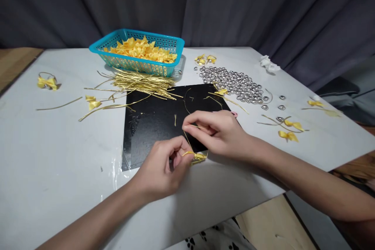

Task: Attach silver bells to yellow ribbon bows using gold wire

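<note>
Between thumb and fingers, my left hand (pixel 166 166) pinches a small yellow ribbon bow (pixel 199 156) near the front edge of a black mat (pixel 152 133). A thin gold cord (pixel 187 139) rises from the bow to my right hand (pixel 219 131), whose thumb and forefinger are closed on its upper part. Part of the bow is hidden by my left fingers. Behind my hands, a small tied bit of gold cord (pixel 175 120) and a few loose cord pieces lie on the mat.
A blue basket (pixel 117 59) of yellow bows stands at the back, with a pile of gold cords (pixel 143 83) before it. Silver beads (pixel 231 82) spread to the right. Loose bows (pixel 288 136) and a crumpled white tissue (pixel 269 63) lie on the white table (pixel 73 164).
</note>
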Demonstrator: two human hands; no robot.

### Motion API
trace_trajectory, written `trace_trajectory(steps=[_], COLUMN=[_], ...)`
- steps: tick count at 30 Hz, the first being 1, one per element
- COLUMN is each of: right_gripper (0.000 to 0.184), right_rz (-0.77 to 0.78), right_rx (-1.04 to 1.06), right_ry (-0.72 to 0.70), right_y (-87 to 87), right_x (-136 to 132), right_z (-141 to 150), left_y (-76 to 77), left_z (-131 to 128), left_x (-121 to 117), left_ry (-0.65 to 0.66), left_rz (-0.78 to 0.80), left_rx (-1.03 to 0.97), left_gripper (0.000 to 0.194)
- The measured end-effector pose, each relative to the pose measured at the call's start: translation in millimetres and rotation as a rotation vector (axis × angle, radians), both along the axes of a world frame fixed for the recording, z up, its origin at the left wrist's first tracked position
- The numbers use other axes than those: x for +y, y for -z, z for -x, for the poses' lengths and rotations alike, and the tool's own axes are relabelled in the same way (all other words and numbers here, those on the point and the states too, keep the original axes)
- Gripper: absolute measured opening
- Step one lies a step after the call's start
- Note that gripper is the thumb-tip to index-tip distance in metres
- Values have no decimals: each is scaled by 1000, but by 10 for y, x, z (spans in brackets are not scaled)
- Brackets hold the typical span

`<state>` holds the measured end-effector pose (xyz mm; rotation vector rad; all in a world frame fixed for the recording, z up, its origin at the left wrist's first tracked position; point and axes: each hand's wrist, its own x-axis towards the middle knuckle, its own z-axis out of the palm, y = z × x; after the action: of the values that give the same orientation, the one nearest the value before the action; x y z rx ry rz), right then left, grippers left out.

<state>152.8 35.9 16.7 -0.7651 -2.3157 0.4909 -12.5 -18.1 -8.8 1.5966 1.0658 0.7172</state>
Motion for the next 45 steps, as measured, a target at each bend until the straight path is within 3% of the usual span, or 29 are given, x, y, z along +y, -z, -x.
trace_trajectory(steps=[8,15,20,23,25,29,32,36,40,45], right_gripper=[10,7,8,9,11,12,9,9,11,9], right_rz=[-2,-112,-239,-219,-162,-70,-90,-27,42,-9], right_rx=[-58,54,10,5,-8,-80,-46,-3,-39,-25], right_ry=[84,223,201,130,4,-204,-118,3,26,62], right_y=[103,-95,-115,-126,-158,-232,-202,-29,107,89], right_x=[137,-125,-265,-264,-251,-221,-165,-26,97,119], right_z=[-82,-107,-84,-102,-118,-116,-88,-67,-85,-140], left_y=[-101,-51,-49,-61,-64,-46,-25,-43,-101,-125], left_z=[17,42,53,47,38,23,15,14,21,11], left_x=[72,118,141,154,150,100,42,9,36,62], left_ry=[-125,-352,-434,-431,-414,-267,-99,59,17,-85], left_rz=[152,230,271,263,231,128,72,58,190,272], left_rx=[-155,-287,-368,-363,-310,-112,-32,-14,-132,-284], left_gripper=[24,23,24,23,22,20,19,21,22,26])
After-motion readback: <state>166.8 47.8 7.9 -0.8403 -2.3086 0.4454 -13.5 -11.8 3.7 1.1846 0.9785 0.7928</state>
